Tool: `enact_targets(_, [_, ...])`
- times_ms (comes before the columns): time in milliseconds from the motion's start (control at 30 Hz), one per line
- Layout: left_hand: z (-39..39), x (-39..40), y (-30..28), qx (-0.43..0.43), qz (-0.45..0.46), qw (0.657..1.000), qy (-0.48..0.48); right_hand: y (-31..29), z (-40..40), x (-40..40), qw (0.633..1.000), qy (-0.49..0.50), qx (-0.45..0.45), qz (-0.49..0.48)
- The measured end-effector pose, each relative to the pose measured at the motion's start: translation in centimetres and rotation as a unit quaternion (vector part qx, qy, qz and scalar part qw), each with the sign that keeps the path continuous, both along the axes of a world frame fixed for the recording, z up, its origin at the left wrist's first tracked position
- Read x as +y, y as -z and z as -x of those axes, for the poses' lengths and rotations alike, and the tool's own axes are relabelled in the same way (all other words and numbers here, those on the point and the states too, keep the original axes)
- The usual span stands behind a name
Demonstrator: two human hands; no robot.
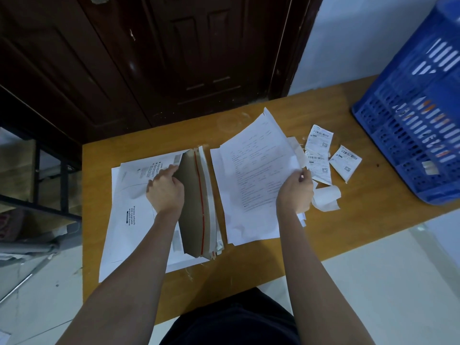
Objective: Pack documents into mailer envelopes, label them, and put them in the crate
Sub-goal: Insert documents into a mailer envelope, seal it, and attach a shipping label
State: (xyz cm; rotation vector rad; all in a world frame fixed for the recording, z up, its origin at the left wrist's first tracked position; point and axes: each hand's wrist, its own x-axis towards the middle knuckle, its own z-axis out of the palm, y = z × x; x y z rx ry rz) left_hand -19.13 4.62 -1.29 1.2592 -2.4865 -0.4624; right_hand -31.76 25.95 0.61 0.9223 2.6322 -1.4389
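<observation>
A stack of white mailer envelopes (132, 210) lies on the left of the wooden table (273, 247). My left hand (165, 190) holds the top envelope's mouth open, lifting its brown flap (193, 202) with the red tear strip. My right hand (295, 192) pinches the right edge of a printed white document (251, 175), which is raised off a small pile of papers beside the envelopes. Shipping labels (319, 150) with barcodes lie to the right of the documents. A blue plastic crate (418, 125) stands at the table's far right.
Curled label backing scraps (326, 201) lie by my right wrist. A dark wooden door (174, 58) stands behind the table. A black metal rack (37, 185) stands left of the table, over a pale tiled floor.
</observation>
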Motion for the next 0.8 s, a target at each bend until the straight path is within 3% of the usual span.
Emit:
enact_targets(267, [0.6, 0.0, 0.1, -0.009, -0.023, 1.000, 0.007, -0.5, -0.5, -0.5, 0.999, -0.007, 0.001, 0.038])
enact_targets(400, [0.8, -0.1, 0.0, 0.010, -0.035, 0.999, -0.002, -0.1, -0.9, -0.6, 0.999, -0.048, -0.004, -0.001])
enact_targets(633, [1.0, -0.1, -0.1, 0.018, -0.054, 0.998, -0.006, -0.1, -1.6, -1.2, 0.974, -0.165, 0.000, -0.155])
enact_targets(800, [0.9, 0.0, 0.0, 0.011, -0.056, 0.998, -0.002, -0.9, -1.5, -1.7, 0.976, -0.164, 0.015, -0.146])
